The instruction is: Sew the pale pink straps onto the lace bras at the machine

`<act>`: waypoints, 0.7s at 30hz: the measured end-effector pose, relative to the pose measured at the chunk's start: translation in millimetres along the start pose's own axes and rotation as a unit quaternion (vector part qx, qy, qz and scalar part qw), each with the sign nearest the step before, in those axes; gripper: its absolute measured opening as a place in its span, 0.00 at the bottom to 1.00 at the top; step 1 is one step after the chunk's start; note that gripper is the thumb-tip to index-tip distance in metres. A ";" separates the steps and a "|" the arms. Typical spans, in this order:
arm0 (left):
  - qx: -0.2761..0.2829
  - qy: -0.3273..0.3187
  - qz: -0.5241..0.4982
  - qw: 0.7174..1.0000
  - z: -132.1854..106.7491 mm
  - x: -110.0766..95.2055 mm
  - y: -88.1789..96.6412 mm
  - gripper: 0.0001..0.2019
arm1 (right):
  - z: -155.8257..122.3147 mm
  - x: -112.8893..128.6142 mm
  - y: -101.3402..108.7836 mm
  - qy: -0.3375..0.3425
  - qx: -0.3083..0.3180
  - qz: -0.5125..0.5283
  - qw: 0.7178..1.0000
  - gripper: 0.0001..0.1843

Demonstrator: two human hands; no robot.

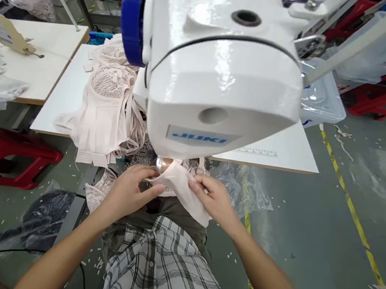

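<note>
A pale pink fabric piece [186, 193] lies just under the front of a white JUKI sewing machine [220, 72]. My left hand [132, 191] pinches its left edge with closed fingers. My right hand [212, 197] grips its right side, fingers curled over the cloth. The needle area is hidden behind the machine head. A stack of pale pink lace garments [107, 105] lies on the white table [60, 98] left of the machine.
A red plastic stool [3, 155] stands at the left on the floor. Clear plastic bins [321, 102] sit to the right of the machine. Another table [36, 62] with a beige device is at far left. Yellow floor tape [351, 208] runs on the right.
</note>
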State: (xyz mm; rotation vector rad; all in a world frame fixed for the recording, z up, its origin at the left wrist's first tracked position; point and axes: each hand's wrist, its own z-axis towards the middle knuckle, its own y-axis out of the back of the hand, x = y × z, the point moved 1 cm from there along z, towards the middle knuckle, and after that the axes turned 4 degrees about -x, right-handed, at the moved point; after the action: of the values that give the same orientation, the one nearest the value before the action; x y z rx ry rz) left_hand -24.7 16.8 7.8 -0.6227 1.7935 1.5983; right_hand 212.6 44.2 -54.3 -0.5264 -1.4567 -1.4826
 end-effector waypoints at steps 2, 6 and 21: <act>0.063 0.003 -0.071 0.996 -4.8 -1.6 -3.4 0.18 | -22.7 18.0 -3.5 0.014 0.056 0.035 0.998 0.16; 0.103 0.066 -0.246 0.961 -22.1 3.7 2.0 0.17 | -47.9 53.5 -22.8 0.018 0.143 0.182 0.973 0.17; -0.165 0.090 0.065 0.980 -41.2 76.2 6.7 0.12 | -2.0 17.3 -151.8 -0.279 0.006 0.518 0.809 0.15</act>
State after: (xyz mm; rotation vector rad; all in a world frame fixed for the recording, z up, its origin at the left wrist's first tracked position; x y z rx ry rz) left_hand -87.6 -17.6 -41.4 -0.8403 1.7375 2.0087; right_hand 78.2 11.0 -119.0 -1.5476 -1.2090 -0.4276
